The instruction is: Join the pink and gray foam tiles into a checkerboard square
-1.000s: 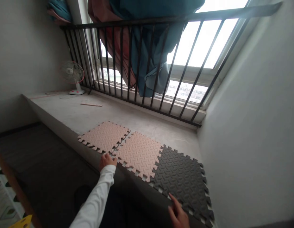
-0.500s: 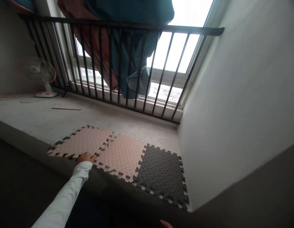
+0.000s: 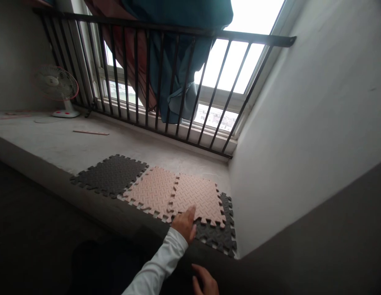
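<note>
Head view shows two joined pink foam puzzle tiles (image 3: 174, 194) lying partly over a dark grey foam tile (image 3: 227, 236), the left hand (image 3: 184, 224), grip open, at their edge, the right hand (image 3: 205, 280), grip loose and empty, just below them.

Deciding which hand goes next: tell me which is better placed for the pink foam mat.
Left, probably. The left hand is right at the near edge of the pink foam mat, while the right hand is lower, off the mats, beyond the front edge of the concrete ledge.
</note>
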{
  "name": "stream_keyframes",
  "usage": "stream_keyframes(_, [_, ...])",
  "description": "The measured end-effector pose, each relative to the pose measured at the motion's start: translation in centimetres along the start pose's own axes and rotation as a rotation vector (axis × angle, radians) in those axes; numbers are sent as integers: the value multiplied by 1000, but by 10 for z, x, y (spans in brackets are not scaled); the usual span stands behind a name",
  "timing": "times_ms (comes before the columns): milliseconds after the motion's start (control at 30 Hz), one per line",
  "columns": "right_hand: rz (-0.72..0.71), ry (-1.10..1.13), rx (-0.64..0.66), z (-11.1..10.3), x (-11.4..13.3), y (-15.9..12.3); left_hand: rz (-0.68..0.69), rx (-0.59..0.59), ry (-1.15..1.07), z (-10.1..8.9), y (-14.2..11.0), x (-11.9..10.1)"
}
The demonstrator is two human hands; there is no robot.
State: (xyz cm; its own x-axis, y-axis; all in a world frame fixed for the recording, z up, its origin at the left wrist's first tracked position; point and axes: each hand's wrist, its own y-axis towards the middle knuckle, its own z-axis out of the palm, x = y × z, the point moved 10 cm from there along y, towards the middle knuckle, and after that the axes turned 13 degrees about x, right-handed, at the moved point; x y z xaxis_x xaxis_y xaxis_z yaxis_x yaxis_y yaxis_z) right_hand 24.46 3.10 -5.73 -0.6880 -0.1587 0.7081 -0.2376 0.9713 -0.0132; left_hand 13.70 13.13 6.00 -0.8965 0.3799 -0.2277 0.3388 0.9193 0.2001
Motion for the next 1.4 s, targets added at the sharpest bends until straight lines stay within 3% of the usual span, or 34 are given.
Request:
stream_keyframes(133, [49,-219,-113,-31,9,16,-291,9,57,31,-32,82])
stream_keyframes(233, [208,-449,-100,-52,14,46,-483,9,41,50,-61,136])
stream_keyframes(333, [439,-606,-35,-67,11,81,-602,-28,-15,62,-80,160])
stream_keyframes(567, [625,-582,239,-46,-7,143,-582,-103,-59,74,-85,162])
stream_keyframes(733, [708,-540,254,-45,-17,164,-459,-209,-41,68,-81,156])
stream_keyframes(833, [738,-518,269,-51,-23,177,-408,-206,-36,68,-74,146])
stream_keyframes(1033, [758,-529,213,-72,-37,212,-405,-159,14,70,-70,125])
stream_keyframes(1233, [828,-481,171,-94,-48,245,-363,-282,26,62,-75,118])
stream_keyframes(1400, [821,-458,161,-99,-49,271,-338,-334,-32,60,-73,114])
